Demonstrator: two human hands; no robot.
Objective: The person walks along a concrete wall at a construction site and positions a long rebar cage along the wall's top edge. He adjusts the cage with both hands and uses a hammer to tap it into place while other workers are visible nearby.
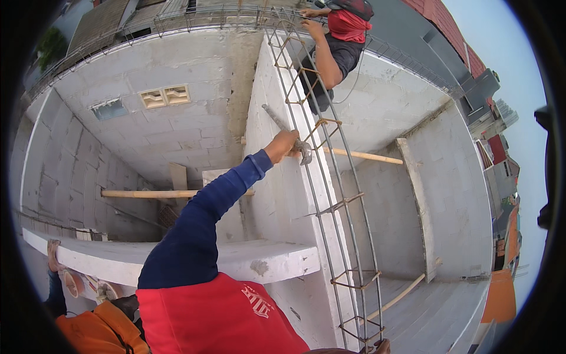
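My left hand (283,146), at the end of a blue sleeve, is closed around a claw hammer (305,153) close to its head. The grey handle points away, up and to the left. Beside it, a long rebar cage (323,125) of thin rods and rusty square ties lies along the top of a white block wall (315,194). At the lower edge, my right hand (382,347) is mostly cut off; the visible fingers appear curled on the near end of the cage.
At the far end, a co-worker in red (348,25) has both hands at the cage. Lower left, another person in orange (103,330) rests a hand on a white ledge (265,262). Deep block-walled rooms drop away on both sides, crossed by bamboo poles (147,193) and a plank (420,206).
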